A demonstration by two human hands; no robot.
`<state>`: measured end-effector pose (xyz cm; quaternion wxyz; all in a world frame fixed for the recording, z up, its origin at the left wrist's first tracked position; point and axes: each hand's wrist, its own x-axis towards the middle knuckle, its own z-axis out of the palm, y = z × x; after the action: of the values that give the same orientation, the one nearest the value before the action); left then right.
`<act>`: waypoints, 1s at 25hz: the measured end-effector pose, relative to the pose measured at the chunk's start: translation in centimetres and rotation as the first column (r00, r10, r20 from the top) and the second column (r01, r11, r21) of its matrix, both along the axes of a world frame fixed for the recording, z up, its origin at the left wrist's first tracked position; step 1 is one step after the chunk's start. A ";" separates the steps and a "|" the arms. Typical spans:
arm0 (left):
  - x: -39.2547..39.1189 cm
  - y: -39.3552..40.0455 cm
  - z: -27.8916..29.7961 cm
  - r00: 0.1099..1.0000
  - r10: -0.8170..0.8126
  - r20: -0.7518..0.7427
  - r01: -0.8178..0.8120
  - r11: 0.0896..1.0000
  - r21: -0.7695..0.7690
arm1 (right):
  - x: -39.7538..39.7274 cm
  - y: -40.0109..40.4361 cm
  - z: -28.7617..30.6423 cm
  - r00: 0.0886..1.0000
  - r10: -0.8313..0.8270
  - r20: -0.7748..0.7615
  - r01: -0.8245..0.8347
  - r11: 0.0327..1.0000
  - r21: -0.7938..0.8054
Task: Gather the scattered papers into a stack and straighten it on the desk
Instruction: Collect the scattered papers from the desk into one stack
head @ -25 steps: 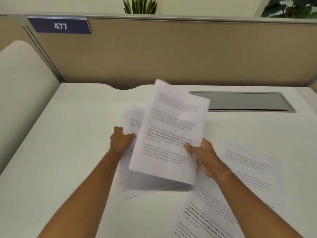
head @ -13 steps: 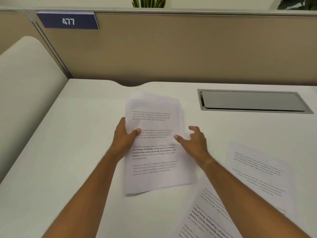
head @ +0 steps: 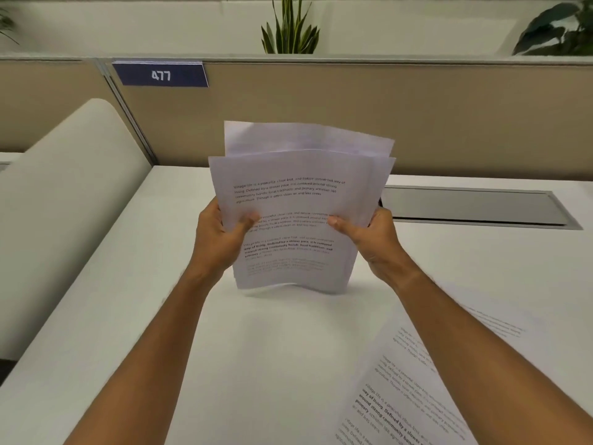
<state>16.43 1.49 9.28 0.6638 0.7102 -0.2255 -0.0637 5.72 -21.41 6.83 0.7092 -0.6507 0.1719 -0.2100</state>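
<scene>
The stack [head: 298, 216] of printed sheets stands upright between the two hands, its lower edge at or just above the worktop [head: 134, 316]; whether it touches cannot be told. The sheets are uneven: the rear ones rise above the front page and fan out at the top right corner, and the whole stack bows slightly. The left hand [head: 218, 239] holds the stack's left edge and the right hand [head: 369, 236] its right edge, both about halfway up. Each thumb lies across the printed front page, with the other fingers wrapped behind the sheets, so each grip is closed on the stack. The worktop is white. A loose sheet [head: 404, 390] lies flat on it at the lower right, partly under the right forearm, well apart from the stack; another sheet [head: 500, 326] shows faintly beyond that arm. A grey hatch [head: 475, 207] is set into the worktop just to the right of the stack. A beige partition [head: 449, 123] runs along the far side, with a blue tag [head: 160, 74] reading 477 at its upper left. A white rounded panel [head: 64, 203] flanks the worktop on the left. Behind the partition stands a spiky plant [head: 290, 30], with darker leaves [head: 558, 30] at the upper right.
</scene>
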 end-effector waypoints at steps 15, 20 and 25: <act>-3.2 -1.5 -1.0 0.971 0.153 -0.184 -0.148 0.988 0.039 | -6.1 0.8 -0.6 0.984 -0.076 -0.160 0.062 0.994 -0.092; -5.9 -4.2 -1.1 0.958 0.093 -0.270 -0.061 0.990 0.126 | -12.1 -2.1 -1.6 0.958 -0.173 -0.230 0.183 0.983 0.025; -14.2 -4.6 -7.7 0.922 0.027 -0.386 0.133 0.915 0.382 | -20.2 -5.4 -2.5 0.902 -0.370 -0.223 0.413 0.891 0.188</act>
<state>2.23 -3.13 1.54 0.5334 0.7981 -0.0932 -0.2644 -14.46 -26.82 4.37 0.7041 -0.5318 0.3870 -0.2675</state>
